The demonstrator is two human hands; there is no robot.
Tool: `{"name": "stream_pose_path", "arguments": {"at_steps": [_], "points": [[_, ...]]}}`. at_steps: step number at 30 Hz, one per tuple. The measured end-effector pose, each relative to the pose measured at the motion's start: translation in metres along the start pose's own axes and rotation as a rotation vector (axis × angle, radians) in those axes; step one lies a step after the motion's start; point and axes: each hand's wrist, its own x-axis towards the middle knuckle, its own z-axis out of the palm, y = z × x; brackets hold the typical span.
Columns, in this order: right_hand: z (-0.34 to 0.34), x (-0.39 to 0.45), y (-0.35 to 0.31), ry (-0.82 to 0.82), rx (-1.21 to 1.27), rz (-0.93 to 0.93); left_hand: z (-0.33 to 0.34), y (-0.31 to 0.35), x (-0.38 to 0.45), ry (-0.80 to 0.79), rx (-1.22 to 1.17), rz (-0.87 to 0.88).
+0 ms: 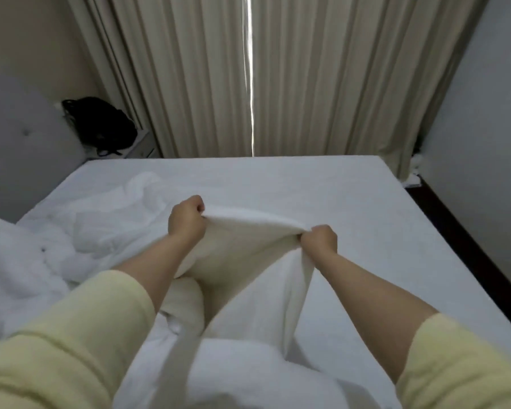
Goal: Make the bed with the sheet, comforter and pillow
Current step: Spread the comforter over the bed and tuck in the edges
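Both fists are clamped on one edge of a cream-white cloth sheet (248,249), left hand (186,219) at ten o'clock of the right hand (319,240), set apart, stretching it above the white mattress (322,190). A rumpled white comforter (36,255) lies at nine o'clock. The spreading step seems underway; next calls for flinging the sheet toward twelve o'clock.

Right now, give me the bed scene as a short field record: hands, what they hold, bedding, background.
left hand: left hand grips the raised edge of the white cloth
right hand: right hand grips the same edge
cloth: stretched between both fists, hanging down toward the person
mattress: mattress covered in smooth white on the right side
crumpled bedding: crumpled bedding heaped on the left
background: closed curtains, black bag beside the headboard
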Motion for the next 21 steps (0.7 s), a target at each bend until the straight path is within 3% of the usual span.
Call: {"name": "stream_pose_path", "arguments": {"at_steps": [4, 8, 11, 14, 16, 18, 21], "points": [[-0.098, 0.05, -0.091, 0.246, 0.064, -0.181, -0.016, 0.029, -0.025, -0.102, 0.077, -0.013], [-0.091, 0.075, -0.113, 0.259, -0.198, -0.129, -0.031, -0.046, -0.074, -0.381, 0.326, -0.312], [-0.038, 0.062, -0.084, 0.083, -0.396, -0.273, -0.025, -0.097, -0.112, -0.488, 0.326, -0.5], [0.044, 0.024, -0.032, -0.335, -0.567, -0.441, -0.022, -0.12, -0.136, -0.521, 0.336, -0.544], [0.088, -0.006, 0.016, -0.56, -0.768, -0.457, -0.016, -0.138, -0.152, -0.523, 0.334, -0.567], [0.111, -0.022, 0.064, -0.636, -0.987, -0.374, -0.007, -0.162, -0.167, -0.546, 0.328, -0.589], [0.117, -0.025, 0.114, -0.575, -1.085, -0.244, 0.005, -0.188, -0.183, -0.592, 0.316, -0.573]]}}
